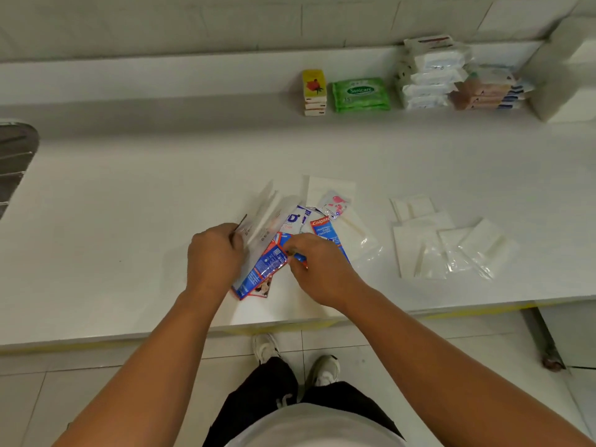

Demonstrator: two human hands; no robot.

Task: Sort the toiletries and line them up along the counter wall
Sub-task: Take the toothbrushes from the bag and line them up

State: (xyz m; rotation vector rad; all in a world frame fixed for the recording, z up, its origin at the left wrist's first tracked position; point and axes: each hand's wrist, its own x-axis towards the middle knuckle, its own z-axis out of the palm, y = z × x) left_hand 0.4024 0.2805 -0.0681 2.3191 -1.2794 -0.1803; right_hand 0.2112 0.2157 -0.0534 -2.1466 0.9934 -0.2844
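In the middle of the frame, both hands work over a loose pile of sachets (pixel 303 217) near the front edge of the white bench (pixel 129 221). The left hand (pixel 214 253) has its fingers curled round a fan of white sachets (pixel 263 211). The right hand (pixel 317 269) pinches the edge of a blue-and-red Colgate sachet (pixel 267 264) between thumb and fingertips. To the right of the pile, apart from it, lie clear bags (pixel 451 250) with white contents. In the upper right, along the wall (pixel 161 27), stand a stack of yellow soap boxes (pixel 313 91), a green Sanicare wipes pack (pixel 360 94), stacked white packets (pixel 430 75) and stacked tan packets (pixel 483 93). A metal sink (pixel 16 156) shows at the left edge.
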